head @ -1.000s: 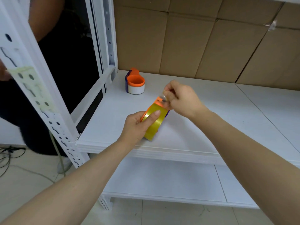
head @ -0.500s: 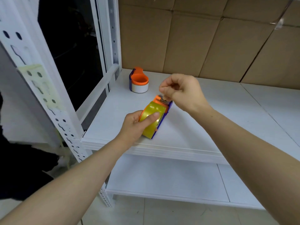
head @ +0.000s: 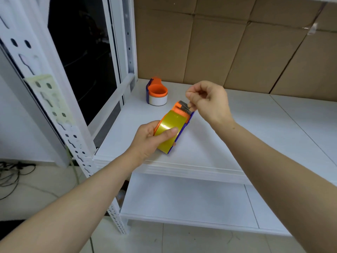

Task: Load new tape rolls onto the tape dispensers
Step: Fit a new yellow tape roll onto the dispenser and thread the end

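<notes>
Right hand [head: 209, 101] lifted little above cutter [head: 184, 106], fingers curled; whether pinching tape end, cannot tell. My left hand [head: 147, 139] grips yellow tape roll [head: 169, 130] in dispenser [head: 179, 113], 5 o'clock from second dispenser [head: 157, 94]. Should pull end straight, keep roll steady.

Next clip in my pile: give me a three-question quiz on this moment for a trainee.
1. True or false: the left hand grips the near dispenser, which is loaded with the yellow tape roll.
2. Where does the second dispenser stand? A: at the back left of the upper shelf; B: on the lower shelf; C: on the floor.
3. Fill in: the roll on the second dispenser is ___ in colour.
Key: 1 true; 2 A; 3 white.
</notes>
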{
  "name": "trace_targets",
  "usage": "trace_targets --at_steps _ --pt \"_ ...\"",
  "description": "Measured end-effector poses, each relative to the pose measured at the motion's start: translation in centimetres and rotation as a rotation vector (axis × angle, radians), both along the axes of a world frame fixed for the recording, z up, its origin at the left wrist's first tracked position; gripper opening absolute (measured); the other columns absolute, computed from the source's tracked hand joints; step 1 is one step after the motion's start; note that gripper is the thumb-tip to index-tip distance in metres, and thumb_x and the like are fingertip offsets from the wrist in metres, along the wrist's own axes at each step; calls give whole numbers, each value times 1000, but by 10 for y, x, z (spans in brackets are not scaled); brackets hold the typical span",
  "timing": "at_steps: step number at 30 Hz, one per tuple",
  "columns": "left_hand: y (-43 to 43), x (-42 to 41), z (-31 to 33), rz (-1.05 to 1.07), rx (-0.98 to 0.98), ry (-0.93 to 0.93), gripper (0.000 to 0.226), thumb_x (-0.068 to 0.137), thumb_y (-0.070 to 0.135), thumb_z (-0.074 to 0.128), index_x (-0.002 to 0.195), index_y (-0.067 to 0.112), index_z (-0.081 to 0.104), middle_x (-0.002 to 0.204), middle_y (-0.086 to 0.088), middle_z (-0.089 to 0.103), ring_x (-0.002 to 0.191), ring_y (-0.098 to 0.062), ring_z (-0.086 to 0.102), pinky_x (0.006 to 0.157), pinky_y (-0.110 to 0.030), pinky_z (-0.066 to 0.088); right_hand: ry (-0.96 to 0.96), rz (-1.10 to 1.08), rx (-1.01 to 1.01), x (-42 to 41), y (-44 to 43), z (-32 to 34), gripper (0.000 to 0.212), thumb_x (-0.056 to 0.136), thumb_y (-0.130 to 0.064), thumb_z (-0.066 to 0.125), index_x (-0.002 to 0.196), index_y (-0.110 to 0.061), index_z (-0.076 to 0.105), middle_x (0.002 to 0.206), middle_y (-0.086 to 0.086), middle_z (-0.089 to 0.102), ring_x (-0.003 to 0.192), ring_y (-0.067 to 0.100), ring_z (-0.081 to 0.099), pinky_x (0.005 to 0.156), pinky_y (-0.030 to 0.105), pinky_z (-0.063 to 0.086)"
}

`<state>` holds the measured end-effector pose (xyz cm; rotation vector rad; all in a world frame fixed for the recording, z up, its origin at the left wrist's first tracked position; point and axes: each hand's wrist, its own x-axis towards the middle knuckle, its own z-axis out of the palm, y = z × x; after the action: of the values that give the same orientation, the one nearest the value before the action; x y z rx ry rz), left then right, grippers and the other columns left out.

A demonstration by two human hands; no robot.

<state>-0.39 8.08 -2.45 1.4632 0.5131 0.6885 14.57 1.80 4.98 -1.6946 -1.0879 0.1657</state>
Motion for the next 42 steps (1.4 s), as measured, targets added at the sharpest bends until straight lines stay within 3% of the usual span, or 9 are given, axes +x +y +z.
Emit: trace_targets --at_steps 5,12,17,20,24,26,31,37,42 --pt "-1 -5 -7 93 28 26 24 73 25 72 68 4 60 59 -8 61 48 -16 60 54 -26 50 -130 -1 112 -11 -1 -6 20 81 -9 57 71 -27 55 77 -2 54 74 33 61 72 45 54" --pt "-5 -15 -5 103 -4 39 62 63 39 72 77 -18 55 68 -19 54 59 -26 55 60 -32 47 89 -29 -87 7 10 -7 23 86 -4 54 68 -19 54 64 -2 55 57 16 55 70 38 51" --pt "-3 -22 -6 24 -51 86 30 84 17 63 85 -13 60 76 -22 57 50 -19 59 49 -22 51 80 -81 -219 7 16 -27 5 90 -17 55 86 -20 57 106 10 58 76 15 48 69 24 41" --pt "-3 -29 -1 -36 -42 133 20 85 15 62 80 -4 63 72 -16 59 50 -12 59 51 -17 47 238 -47 -189 0 17 -32 3 94 -15 50 92 -14 52 82 -1 53 82 18 50 63 22 41" --pt "13 -36 16 -85 20 301 20 62 32 66 69 14 62 67 -2 59 64 -14 53 66 -26 40 154 -26 -132 -11 16 -25 5 95 -15 48 96 -13 52 72 -9 48 73 13 49 62 19 39" --pt "17 -34 23 -110 -9 337 24 63 38 71 73 16 68 70 -1 68 68 -16 61 66 -24 46 66 -17 -142 -17 16 -21 9 95 -17 48 100 -12 54 74 -10 49 67 6 47 57 19 36" --pt "12 -26 30 -107 -202 323 22 83 24 64 94 5 66 66 -3 74 55 -11 69 47 -18 51 -20 -20 -176 -24 16 -16 19 95 -20 47 106 -8 56 114 11 57 93 18 49 74 27 40" --pt "19 -24 27 14 -211 328 32 80 25 67 102 3 66 83 -14 73 67 -21 68 58 -26 53 -115 -24 -200 -22 12 -6 16 94 -19 48 103 -10 58 102 4 57 91 18 51 75 28 40" --pt "19 -20 20 199 -95 244 31 80 35 69 75 5 62 45 -3 64 36 -11 57 44 -19 48 -278 8 -123 -34 5 0 7 95 -17 43 92 -17 49 86 -2 57 85 22 57 73 35 46"
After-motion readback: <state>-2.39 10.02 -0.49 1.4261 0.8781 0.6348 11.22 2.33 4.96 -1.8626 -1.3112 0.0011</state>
